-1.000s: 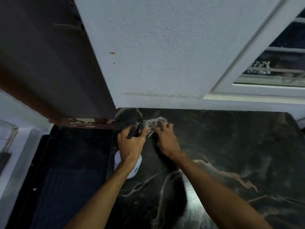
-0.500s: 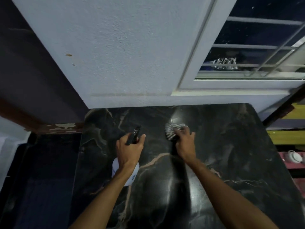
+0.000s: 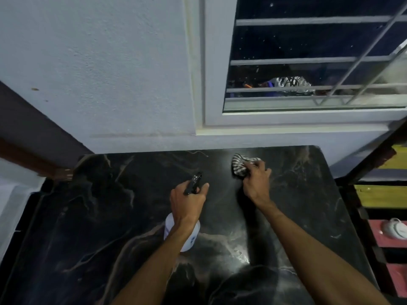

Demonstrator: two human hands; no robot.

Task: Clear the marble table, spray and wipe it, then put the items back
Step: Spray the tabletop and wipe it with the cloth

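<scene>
The black marble table (image 3: 88, 227) with pale veins fills the lower half of the head view. My left hand (image 3: 188, 203) grips a white spray bottle (image 3: 189, 237) with a black nozzle (image 3: 195, 181), held above the table's middle. My right hand (image 3: 256, 183) presses a black-and-white striped cloth (image 3: 241, 165) flat on the marble near the far edge, right of centre. The bottle's body is mostly hidden under my left wrist.
A white wall (image 3: 110, 73) rises right behind the table, with a barred window (image 3: 308, 62) at the upper right. Shelves (image 3: 387, 194) stand to the right, one holding a white object (image 3: 395, 231). A dark floor strip (image 3: 19, 216) lies left.
My right hand has slid the cloth to the right along the far edge of the table. The left hand with the bottle has drifted right with it.
</scene>
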